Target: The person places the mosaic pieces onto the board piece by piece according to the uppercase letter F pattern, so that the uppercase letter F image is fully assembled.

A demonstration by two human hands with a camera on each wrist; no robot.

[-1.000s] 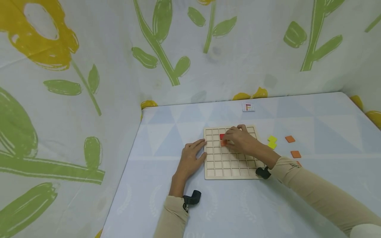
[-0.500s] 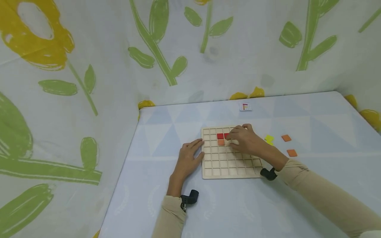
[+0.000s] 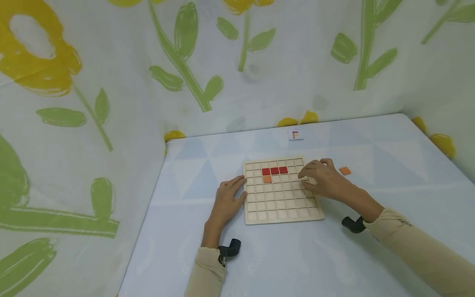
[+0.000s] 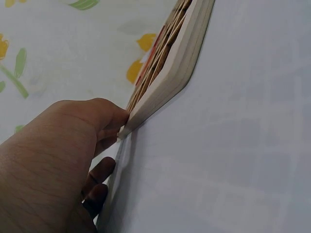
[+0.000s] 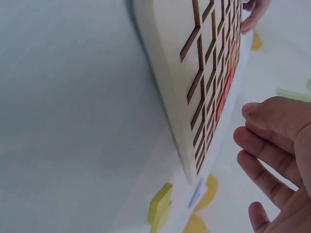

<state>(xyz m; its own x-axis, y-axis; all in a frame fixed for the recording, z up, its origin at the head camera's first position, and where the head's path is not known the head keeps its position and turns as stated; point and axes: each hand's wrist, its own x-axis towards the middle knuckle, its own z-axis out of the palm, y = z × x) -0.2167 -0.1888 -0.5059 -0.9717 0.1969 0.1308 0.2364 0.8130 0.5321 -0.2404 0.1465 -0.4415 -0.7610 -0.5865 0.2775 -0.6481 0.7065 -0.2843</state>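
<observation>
A wooden grid board (image 3: pixel 283 205) lies on the table. Three red tiles (image 3: pixel 274 170) sit side by side in one of its upper rows, with one orange tile (image 3: pixel 267 179) below the leftmost. My left hand (image 3: pixel 227 201) rests at the board's left edge, fingertips on the rim; in the left wrist view its thumb touches the edge. Over the board's right side hovers my right hand (image 3: pixel 323 180). In the right wrist view, its thumb and fingers are apart with nothing between them, and a yellow tile (image 5: pixel 160 206) lies beyond the board's corner.
Another orange tile (image 3: pixel 345 170) lies on the table right of the board, just past the right hand. A small card with a grid pattern (image 3: pixel 295 135) lies near the back edge. Flower-printed cloth (image 3: pixel 289 78) walls the table behind and at the left.
My right hand has moved right, off the red tiles, uncovering the full red row. It now hides the yellow tiles in the head view. The left hand stays at the board's edge.
</observation>
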